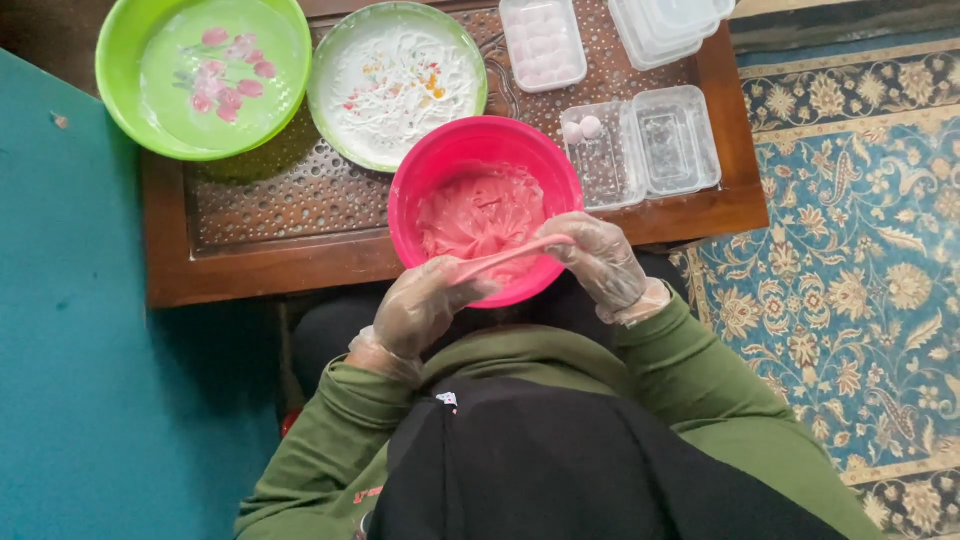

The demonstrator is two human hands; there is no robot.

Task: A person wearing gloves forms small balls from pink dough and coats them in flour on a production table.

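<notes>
2 gloved hands (pixel 425 305) (pixel 600 258) stretch pink dough (pixel 515 255).

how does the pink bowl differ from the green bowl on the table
The pink bowl sits at the near table edge in front of the person; the green bowl sits at the far left corner. The pink bowl holds pink dough smeared over its inside; the green bowl holds a floured layer with small pink pieces on it. The gloved left hand and right hand stretch a pink strip of dough over the pink bowl; nothing touches the green one. Both are round plastic bowls.
</notes>
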